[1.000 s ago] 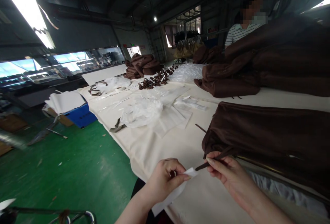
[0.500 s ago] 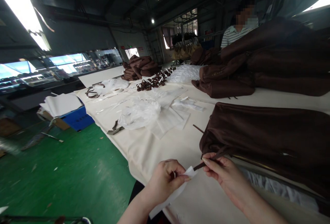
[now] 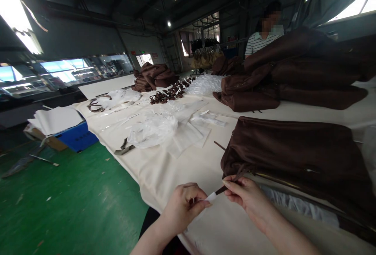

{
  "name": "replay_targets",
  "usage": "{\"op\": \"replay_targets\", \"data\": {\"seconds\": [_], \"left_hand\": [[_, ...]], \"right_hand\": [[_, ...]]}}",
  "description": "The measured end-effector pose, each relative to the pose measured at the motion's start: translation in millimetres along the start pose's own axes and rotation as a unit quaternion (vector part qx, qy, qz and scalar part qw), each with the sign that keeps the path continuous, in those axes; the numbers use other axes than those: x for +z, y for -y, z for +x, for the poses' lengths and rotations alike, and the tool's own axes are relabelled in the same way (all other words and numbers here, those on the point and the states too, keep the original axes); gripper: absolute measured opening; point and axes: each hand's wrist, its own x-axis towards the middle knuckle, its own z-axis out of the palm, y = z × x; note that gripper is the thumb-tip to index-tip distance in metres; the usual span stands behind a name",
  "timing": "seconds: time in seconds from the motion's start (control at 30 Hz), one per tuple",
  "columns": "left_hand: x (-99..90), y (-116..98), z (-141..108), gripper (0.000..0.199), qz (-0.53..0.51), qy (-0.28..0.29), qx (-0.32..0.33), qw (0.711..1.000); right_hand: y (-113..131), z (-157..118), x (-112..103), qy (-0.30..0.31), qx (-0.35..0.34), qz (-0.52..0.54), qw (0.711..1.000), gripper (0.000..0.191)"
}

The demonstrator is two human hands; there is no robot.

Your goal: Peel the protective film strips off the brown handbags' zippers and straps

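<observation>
Close to the table's near edge, my left hand (image 3: 188, 204) pinches a small white strip (image 3: 211, 197) between thumb and fingers. The strip sits around the end of a thin brown strap (image 3: 221, 189). My right hand (image 3: 243, 194) is closed on that strap, a short way from the white piece. The strap runs back to a dark brown leather bag (image 3: 293, 141) lying on its side just beyond my right hand. A gold-coloured zip line (image 3: 282, 182) and white crinkled filling (image 3: 299, 206) show along the bag's near side.
Clear plastic bags (image 3: 155, 129) and a grey-green scrap (image 3: 124, 147) lie on the cream-covered table (image 3: 164, 172). Brown bags (image 3: 264, 94) are piled behind, beside small brown pieces (image 3: 167, 96). A person (image 3: 261, 41) stands beyond. A blue box (image 3: 76, 135) is on the green floor.
The white strip that hung long below my left hand now shows mostly as a short piece around the strap end. The view has shifted slightly, so the scene sits further left.
</observation>
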Motion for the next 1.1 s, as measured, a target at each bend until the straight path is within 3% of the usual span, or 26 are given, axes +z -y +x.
{"op": "replay_targets", "data": {"seconds": [0.13,0.33,0.53,0.67,0.93,1.1], "left_hand": [[1.5,-2.4,-0.2,0.017,0.016,-0.001,-0.004,1.000],[6.5,-7.3,5.6,0.020,0.004,-0.012,-0.076,0.997],[10.2,-0.5,9.7,0.030,-0.089,-0.027,-0.125,0.988],[11.9,6.3,9.8,0.034,-0.165,-0.030,-0.153,0.974],[19.5,0.5,21.3,0.032,-0.093,0.011,-0.111,0.989],[15.5,5.6,32.3,0.031,-0.075,0.013,-0.074,0.994]], "right_hand": [[-0.2,0.4,0.4,-0.009,0.001,-0.005,1.000,0.038],[4.7,-3.6,6.0,-0.020,-0.044,-0.046,0.998,0.041],[8.5,-6.5,8.9,-0.061,-0.108,-0.050,0.991,0.043],[8.1,-5.4,7.9,-0.046,-0.103,-0.077,0.991,0.043],[5.2,-5.8,9.0,-0.003,-0.112,-0.171,0.979,0.032],[18.3,-10.5,5.4,-0.032,-0.121,-0.146,0.981,0.045]]}}
